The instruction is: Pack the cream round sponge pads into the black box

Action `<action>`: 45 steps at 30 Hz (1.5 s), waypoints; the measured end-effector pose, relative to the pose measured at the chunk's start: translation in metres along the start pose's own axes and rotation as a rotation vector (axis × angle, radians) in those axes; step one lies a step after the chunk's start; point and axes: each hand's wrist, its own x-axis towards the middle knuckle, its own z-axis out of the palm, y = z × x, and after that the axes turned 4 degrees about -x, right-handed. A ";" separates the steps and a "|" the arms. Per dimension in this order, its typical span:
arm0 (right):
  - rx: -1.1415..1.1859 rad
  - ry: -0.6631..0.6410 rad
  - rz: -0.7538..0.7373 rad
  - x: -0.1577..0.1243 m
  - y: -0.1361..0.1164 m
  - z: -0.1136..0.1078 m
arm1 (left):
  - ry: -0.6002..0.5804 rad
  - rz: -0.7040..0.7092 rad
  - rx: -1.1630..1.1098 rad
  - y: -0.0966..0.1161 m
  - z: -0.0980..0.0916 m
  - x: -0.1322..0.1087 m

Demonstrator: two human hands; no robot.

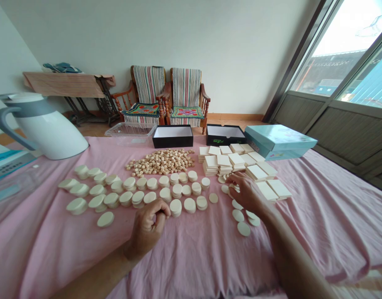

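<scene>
My left hand is closed, with curled fingers, just in front of the rows of stacked pale wooden discs. Whatever it may hold is hidden. On the right, my right hand reaches over a loose scatter of wooden discs, fingers apart and bent down onto them. Stacks of square wooden pieces stand right behind that hand. A single disc lies between the two hands. Another short stack of discs sits at the front left.
A heap of small wooden pieces lies behind the discs. Farther back are a clear plastic tray, two black boxes and a light blue box. A white jug stands left on the pink cloth.
</scene>
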 end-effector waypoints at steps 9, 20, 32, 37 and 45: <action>-0.191 -0.186 0.024 0.000 -0.006 0.010 | 0.001 0.024 0.002 0.003 -0.001 0.002; 0.080 0.046 0.005 0.001 -0.028 0.002 | -0.005 0.009 -0.022 0.000 0.000 -0.002; -0.070 -0.097 -0.295 0.038 -0.086 0.004 | -0.001 0.001 -0.040 0.000 -0.005 -0.006; -0.174 -0.189 -0.339 0.055 -0.097 0.014 | -0.006 0.044 -0.055 0.001 -0.006 -0.007; -0.095 -0.083 -0.257 0.061 -0.099 0.002 | -0.006 0.059 -0.067 0.002 -0.007 -0.009</action>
